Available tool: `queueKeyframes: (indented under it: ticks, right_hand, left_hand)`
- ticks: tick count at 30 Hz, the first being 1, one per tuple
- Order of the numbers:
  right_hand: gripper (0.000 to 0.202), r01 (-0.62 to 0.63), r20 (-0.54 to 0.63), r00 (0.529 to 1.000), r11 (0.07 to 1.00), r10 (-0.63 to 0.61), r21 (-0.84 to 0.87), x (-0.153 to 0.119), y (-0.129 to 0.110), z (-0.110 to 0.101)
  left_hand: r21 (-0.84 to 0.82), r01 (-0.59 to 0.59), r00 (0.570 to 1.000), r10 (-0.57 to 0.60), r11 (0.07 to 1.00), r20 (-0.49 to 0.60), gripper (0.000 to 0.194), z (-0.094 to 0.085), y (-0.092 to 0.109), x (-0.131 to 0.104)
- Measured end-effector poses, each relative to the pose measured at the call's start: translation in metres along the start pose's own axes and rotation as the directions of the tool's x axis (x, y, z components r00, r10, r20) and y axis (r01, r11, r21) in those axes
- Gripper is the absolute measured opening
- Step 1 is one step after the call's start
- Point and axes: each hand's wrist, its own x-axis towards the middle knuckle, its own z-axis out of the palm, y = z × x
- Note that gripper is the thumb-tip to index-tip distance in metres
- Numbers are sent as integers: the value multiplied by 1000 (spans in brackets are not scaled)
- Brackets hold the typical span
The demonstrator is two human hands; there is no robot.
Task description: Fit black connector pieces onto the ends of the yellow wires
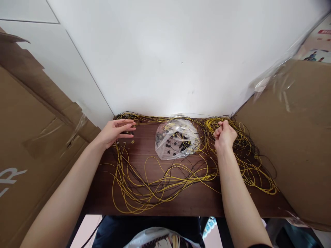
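Yellow and black wires [144, 198] lie in long loops across the brown table. My left hand [115, 132] is over the left side, fingers stretched out and apart, with nothing visible in it. Small dark parts lie just behind its fingers, partly hidden, and a small yellowish piece [132, 141] rests beside them. On the right, my right hand [225, 135] is closed over a tangled bundle of wires [241, 139]; what its curled fingers hold is too small to make out. Between the hands sits a clear plastic bag [165, 150] with several small black and yellow pieces in it.
Cardboard boxes stand at the left [31, 144] and right [289, 144] of the table [178, 206]. A white wall panel [168, 62] rises behind it. Clear plastic film [284, 77] hangs on the right box. A white bag [144, 237] is in my lap.
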Motion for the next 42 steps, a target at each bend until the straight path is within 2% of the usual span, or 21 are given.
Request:
queueKeyframes:
  ticks: [4,6,8,9,11,13,14,16,18,19,21,23,24,26,28,29,30,32,33,37,42]
  right_hand:
    - [26,38,-59,997,999,-40,-23,7,-2,-7]
    - [26,37,-70,997,999,-38,-17,8,-2,-8]
    - [26,19,-45,999,1000,-19,-8,7,-2,-7]
    - [26,3,-12,1000,1000,-3,-11,5,-3,-6]
    - [26,-21,103,994,999,25,-43,-1,-5,-1]
    - [29,-19,262,964,994,47,-107,-10,-9,5]
    - [31,-10,343,937,989,60,-144,-17,-11,8]
    - [33,6,483,869,976,103,-219,-33,-13,13]
    - [34,26,591,791,957,157,-288,-54,-12,17]
    - [33,44,640,745,944,186,-326,-67,-11,17]
    - [30,116,722,649,907,240,-406,-95,-8,17]
    - [27,302,799,554,838,234,-454,-126,-4,14]
    - [25,390,832,502,797,236,-462,-142,-2,13]
    - [24,519,903,372,758,215,-395,-171,6,10]
    - [21,641,955,244,710,171,-291,-195,16,8]
    - [18,703,971,173,669,166,-240,-203,21,7]
    - [17,759,978,129,619,165,-204,-209,26,6]
    - [16,838,981,115,515,158,-181,-215,34,3]
    - [16,863,980,128,470,154,-186,-215,37,2]
    - [14,909,968,201,340,149,-241,-206,36,-11]
    - [22,919,930,313,185,192,-348,-191,19,-35]
  left_hand:
    - [81,26,1000,-26,996,3,52,-11,-6,-2]
    - [222,14,1000,-14,975,-1,57,-14,-9,-5]
    - [450,-58,996,86,891,-40,58,-15,-10,-12]
    - [571,-117,985,169,813,-39,56,-14,-10,-18]
    - [729,-283,939,333,623,79,47,-12,-9,-36]
    - [738,-433,898,313,517,308,46,-9,-8,-61]
    - [715,-478,876,227,510,425,52,-7,-9,-75]
    - [678,-519,802,22,521,597,81,-4,-16,-102]
    - [663,-536,732,-103,522,673,109,-1,-30,-121]
    - [668,-544,720,-125,508,682,113,0,-39,-126]
    - [698,-550,757,-78,460,648,103,3,-57,-129]
    - [714,-552,802,38,430,597,81,6,-72,-125]
    - [712,-563,810,109,421,576,68,8,-77,-121]
    - [698,-595,803,253,398,540,41,14,-84,-115]
    - [688,-627,776,371,365,510,20,21,-86,-111]
    - [687,-636,764,409,351,499,15,23,-86,-111]
    - [685,-643,755,429,341,495,15,25,-85,-111]
    - [674,-653,747,437,346,501,17,26,-83,-112]
    - [663,-658,746,432,357,507,17,25,-82,-112]
    - [628,-652,756,433,425,492,16,14,-85,-116]
    - [626,-628,776,433,463,458,17,3,-88,-125]
